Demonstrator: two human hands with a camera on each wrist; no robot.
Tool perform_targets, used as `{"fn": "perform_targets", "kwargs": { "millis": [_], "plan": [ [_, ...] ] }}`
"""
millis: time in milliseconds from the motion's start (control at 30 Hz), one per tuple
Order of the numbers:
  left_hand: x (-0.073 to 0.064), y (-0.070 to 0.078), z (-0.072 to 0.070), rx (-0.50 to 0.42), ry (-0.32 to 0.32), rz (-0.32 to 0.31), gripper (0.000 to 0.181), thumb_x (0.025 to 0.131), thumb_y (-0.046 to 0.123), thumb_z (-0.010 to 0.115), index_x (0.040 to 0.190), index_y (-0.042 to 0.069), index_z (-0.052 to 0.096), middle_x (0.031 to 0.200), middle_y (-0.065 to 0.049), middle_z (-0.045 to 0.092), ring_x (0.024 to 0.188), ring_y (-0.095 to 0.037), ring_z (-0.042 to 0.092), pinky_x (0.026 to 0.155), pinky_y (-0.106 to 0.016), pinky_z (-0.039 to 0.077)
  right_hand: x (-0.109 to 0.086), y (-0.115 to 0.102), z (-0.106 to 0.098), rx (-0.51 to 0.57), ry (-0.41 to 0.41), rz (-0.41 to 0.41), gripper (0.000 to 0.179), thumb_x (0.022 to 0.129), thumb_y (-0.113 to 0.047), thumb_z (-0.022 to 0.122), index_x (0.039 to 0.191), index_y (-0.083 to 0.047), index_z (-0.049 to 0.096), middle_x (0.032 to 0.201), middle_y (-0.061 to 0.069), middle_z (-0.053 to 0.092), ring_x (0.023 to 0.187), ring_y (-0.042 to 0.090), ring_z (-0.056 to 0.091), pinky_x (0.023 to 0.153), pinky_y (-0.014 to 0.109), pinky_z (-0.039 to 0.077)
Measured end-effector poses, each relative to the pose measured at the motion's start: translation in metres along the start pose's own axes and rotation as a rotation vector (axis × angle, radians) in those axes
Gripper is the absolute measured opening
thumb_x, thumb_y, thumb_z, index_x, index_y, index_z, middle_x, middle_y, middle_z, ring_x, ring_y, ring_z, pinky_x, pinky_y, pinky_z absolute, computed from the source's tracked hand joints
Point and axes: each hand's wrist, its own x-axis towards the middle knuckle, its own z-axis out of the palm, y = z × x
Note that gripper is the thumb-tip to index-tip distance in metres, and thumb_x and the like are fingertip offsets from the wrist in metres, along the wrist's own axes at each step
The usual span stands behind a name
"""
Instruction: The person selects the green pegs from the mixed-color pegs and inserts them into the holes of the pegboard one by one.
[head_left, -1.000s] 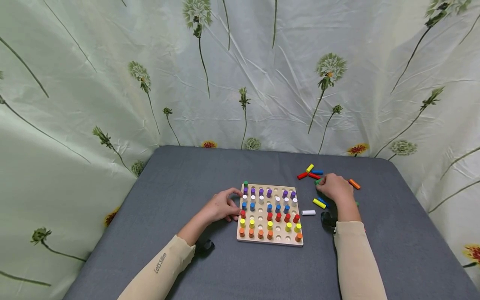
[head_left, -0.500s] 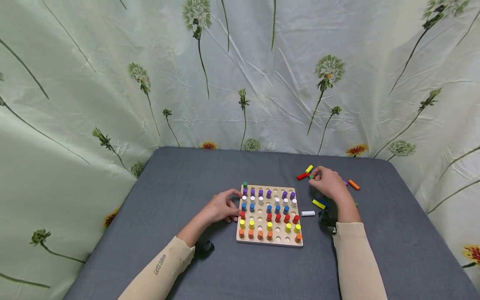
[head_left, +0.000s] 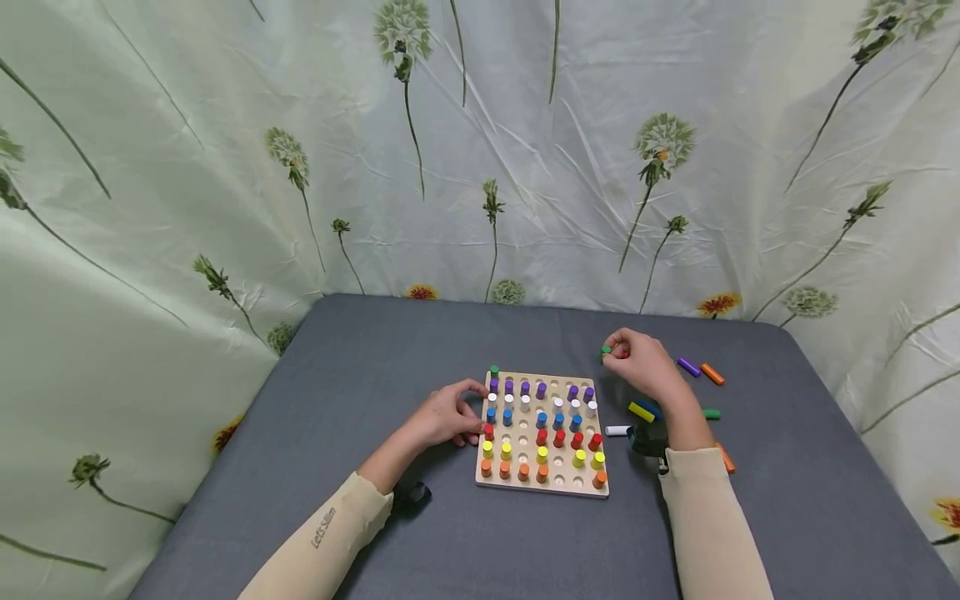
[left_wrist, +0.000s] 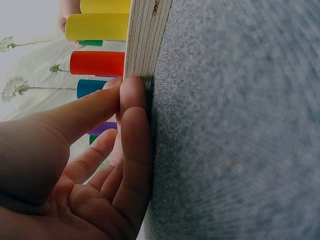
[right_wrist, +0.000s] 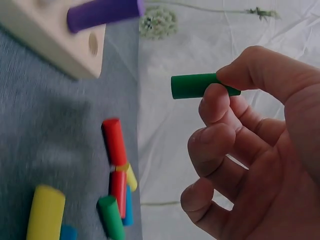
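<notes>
A wooden pegboard [head_left: 525, 487] carries rows of coloured pegs standing upright, with a green peg [head_left: 494, 370] in its far left corner. My left hand [head_left: 442, 418] holds the board's left edge; in the left wrist view the thumb and a finger pinch the wooden edge [left_wrist: 145, 45] beside a red peg [left_wrist: 97, 63]. Back and right of the board, my right hand [head_left: 645, 367] is raised above the table. Between its thumb and index finger it pinches a green peg [right_wrist: 192, 86], one end of which sticks out past the fingertips.
Loose pegs lie right of the board: white [head_left: 618, 431], yellow [head_left: 641, 411], purple [head_left: 689, 367], orange [head_left: 712, 373] and green [head_left: 711, 413]. The right wrist view shows a red peg [right_wrist: 115, 142] among others. A floral curtain [head_left: 480, 167] hangs behind the grey table [head_left: 375, 350].
My right hand has lifted the green peg off the table and carried it left towards the board, turning it upright. My left hand has stayed on the board's edge.
</notes>
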Motion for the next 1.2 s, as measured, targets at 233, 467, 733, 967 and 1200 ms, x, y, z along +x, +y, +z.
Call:
{"fn": "perform_targets", "kwargs": {
  "millis": [233,467,733,967,1200],
  "plan": [
    [0.000,0.000,0.001,0.001,0.001,-0.006,0.045,0.095,0.007,0.077,0.135,0.016,0.061,0.077,-0.006,0.074,0.064,-0.014,0.071,0.057,-0.031,0.058,0.004,-0.013,0.005,0.008,-0.015,-0.062,0.028,0.098,-0.017,0.065,0.121,0.000,0.065,0.100,0.013,0.069,0.082,0.022,0.060,0.074,0.033,0.048],
    [-0.001,0.001,0.001,0.003,-0.002,0.001,0.045,0.095,0.008,0.078,0.136,0.015,0.060,0.077,-0.006,0.074,0.064,-0.014,0.071,0.057,-0.031,0.058,0.012,-0.031,0.008,0.008,-0.040,-0.092,0.026,0.098,-0.016,0.064,0.120,-0.001,0.065,0.102,0.013,0.069,0.085,0.023,0.060,0.074,0.033,0.047],
    [0.000,0.001,0.000,0.001,-0.001,0.012,0.045,0.095,0.009,0.078,0.136,0.015,0.060,0.077,-0.006,0.074,0.064,-0.014,0.072,0.057,-0.031,0.058,0.022,-0.051,0.018,0.013,-0.094,-0.142,0.022,0.099,-0.015,0.062,0.117,-0.003,0.066,0.099,0.011,0.068,0.082,0.022,0.060,0.078,0.036,0.048],
    [0.000,0.001,-0.001,0.001,0.002,0.012,0.044,0.095,0.007,0.077,0.135,0.015,0.061,0.077,-0.006,0.075,0.064,-0.014,0.072,0.057,-0.031,0.058,0.029,-0.068,0.029,-0.029,-0.145,-0.172,0.019,0.099,-0.015,0.065,0.115,-0.006,0.069,0.101,0.009,0.069,0.081,0.020,0.059,0.074,0.033,0.046],
    [-0.001,0.002,-0.001,-0.006,-0.004,0.009,0.044,0.095,0.007,0.077,0.135,0.015,0.061,0.077,-0.006,0.075,0.064,-0.013,0.072,0.057,-0.030,0.058,0.032,-0.082,0.041,-0.062,-0.209,-0.177,0.018,0.099,-0.016,0.066,0.114,-0.008,0.070,0.102,0.008,0.072,0.081,0.019,0.061,0.072,0.032,0.045]
  ]
}}
